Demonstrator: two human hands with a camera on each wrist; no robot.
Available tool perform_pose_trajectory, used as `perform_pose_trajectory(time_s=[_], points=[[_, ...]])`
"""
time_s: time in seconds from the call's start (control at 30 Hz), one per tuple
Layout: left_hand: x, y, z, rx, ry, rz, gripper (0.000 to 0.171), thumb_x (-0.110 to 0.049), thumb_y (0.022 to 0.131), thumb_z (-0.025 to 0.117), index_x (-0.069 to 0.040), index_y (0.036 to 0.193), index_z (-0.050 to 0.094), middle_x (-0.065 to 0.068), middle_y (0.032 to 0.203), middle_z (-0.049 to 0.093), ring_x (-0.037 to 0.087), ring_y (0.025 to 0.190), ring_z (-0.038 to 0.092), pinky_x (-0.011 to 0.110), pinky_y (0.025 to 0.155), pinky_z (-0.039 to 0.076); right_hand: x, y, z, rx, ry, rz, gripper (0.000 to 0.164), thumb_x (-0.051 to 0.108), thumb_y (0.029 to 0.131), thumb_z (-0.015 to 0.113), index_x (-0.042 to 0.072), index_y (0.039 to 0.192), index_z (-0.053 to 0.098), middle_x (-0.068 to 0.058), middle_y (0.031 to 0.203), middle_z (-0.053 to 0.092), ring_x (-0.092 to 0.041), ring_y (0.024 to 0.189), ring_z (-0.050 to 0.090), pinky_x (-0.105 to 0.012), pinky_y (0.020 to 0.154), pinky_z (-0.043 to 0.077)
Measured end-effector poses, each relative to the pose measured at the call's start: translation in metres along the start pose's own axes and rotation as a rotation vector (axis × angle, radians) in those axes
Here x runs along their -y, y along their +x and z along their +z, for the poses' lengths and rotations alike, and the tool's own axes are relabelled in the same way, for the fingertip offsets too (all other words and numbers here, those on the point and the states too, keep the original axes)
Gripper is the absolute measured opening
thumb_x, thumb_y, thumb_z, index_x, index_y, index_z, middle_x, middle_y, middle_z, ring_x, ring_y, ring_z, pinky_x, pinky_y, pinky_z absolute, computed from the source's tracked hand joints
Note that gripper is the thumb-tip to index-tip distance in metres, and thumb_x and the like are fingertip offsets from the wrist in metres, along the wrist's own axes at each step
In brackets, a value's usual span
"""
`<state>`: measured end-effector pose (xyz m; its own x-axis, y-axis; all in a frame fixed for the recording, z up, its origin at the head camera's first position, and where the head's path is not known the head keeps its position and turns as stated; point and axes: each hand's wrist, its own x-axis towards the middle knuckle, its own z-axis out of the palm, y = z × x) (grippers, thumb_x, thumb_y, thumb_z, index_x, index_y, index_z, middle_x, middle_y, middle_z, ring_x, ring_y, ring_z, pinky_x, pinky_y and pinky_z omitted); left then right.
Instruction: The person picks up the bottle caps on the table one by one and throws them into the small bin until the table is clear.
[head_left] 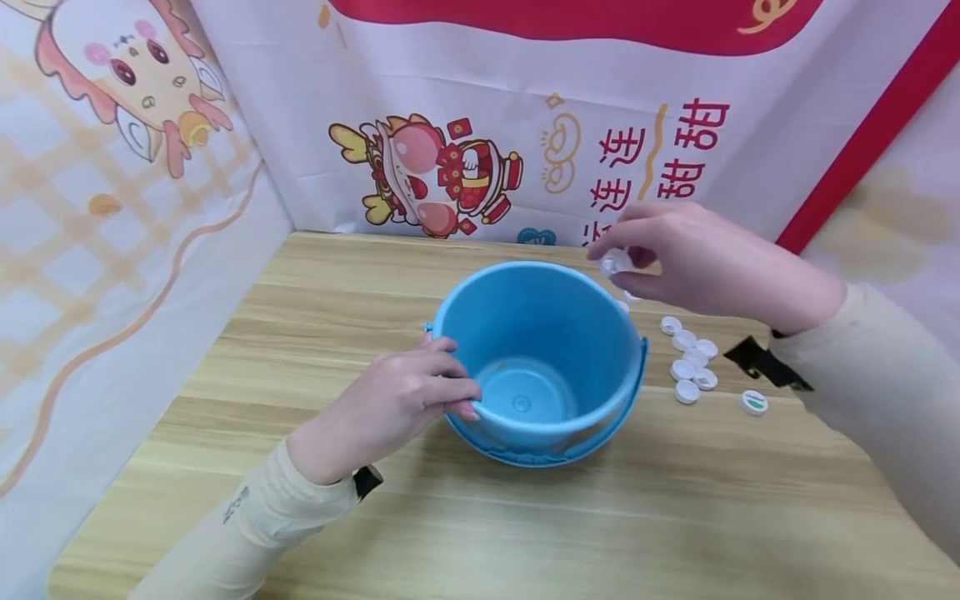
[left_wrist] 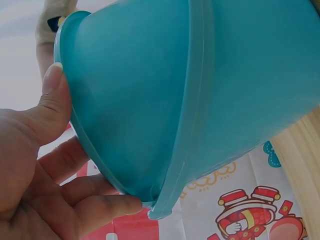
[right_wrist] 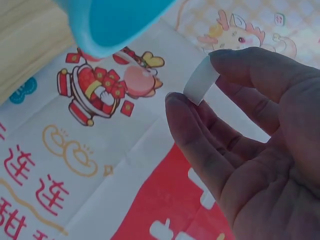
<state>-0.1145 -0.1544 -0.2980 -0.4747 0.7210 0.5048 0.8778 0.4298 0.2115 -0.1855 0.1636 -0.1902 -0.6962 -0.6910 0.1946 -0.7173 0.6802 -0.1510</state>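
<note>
A blue bucket (head_left: 525, 417) stands on the wooden table, its inside bare of things as far as the head view shows. My left hand (head_left: 393, 392) grips its near-left rim; in the left wrist view the thumb (left_wrist: 54, 85) lies on one side of the rim and the fingers on the other. Beyond the bucket's far-right rim, my right hand (head_left: 675, 258) is raised and pinches a small white bottle cap (right_wrist: 201, 80) between thumb and fingertip. The bucket's handle (head_left: 641, 375) hangs down along its right and near side.
Several white caps (head_left: 695, 358) lie loosely grouped on the table right of the bucket. One cap with a green mark (head_left: 754, 402) sits apart, farther right. A printed cloth (head_left: 465, 75) hangs behind the wooden table (head_left: 360, 533), and another patterned cloth (head_left: 112, 250) covers the left side.
</note>
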Motion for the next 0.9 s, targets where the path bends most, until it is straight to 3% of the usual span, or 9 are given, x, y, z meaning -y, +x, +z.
perform_pose_trajectory(time_s=[0.13,0.37,0.9], points=[[0.000,0.001,0.000,0.009,0.001,0.003,0.023,-0.020,0.079,0.082,-0.011,0.100,0.079,0.002,0.091,0.071,0.020,0.091,0.062,0.040,0.095,0.054,0.005,0.021,0.003,0.083,0.039,0.003,0.034,0.010,0.081,0.083,0.016,0.113,0.074,-0.003,0.105,0.067,-0.019,0.088,0.067,-0.039,0.073,0.061],[0.001,0.001,0.001,0.011,-0.009,0.001,0.021,-0.019,0.080,0.081,-0.012,0.100,0.079,0.001,0.089,0.070,0.018,0.088,0.058,0.033,0.087,0.055,0.015,0.049,0.013,0.196,0.004,-0.015,0.035,0.017,0.084,0.081,0.018,0.118,0.072,-0.002,0.105,0.066,-0.018,0.087,0.062,-0.033,0.072,0.060],[0.001,0.003,0.000,0.023,-0.006,0.000,0.021,-0.020,0.080,0.081,-0.012,0.100,0.079,0.000,0.089,0.070,0.016,0.089,0.060,0.040,0.099,0.050,0.016,0.071,0.031,0.293,0.021,-0.037,0.034,0.018,0.087,0.079,0.017,0.120,0.071,-0.005,0.105,0.066,-0.021,0.090,0.063,-0.033,0.077,0.058]])
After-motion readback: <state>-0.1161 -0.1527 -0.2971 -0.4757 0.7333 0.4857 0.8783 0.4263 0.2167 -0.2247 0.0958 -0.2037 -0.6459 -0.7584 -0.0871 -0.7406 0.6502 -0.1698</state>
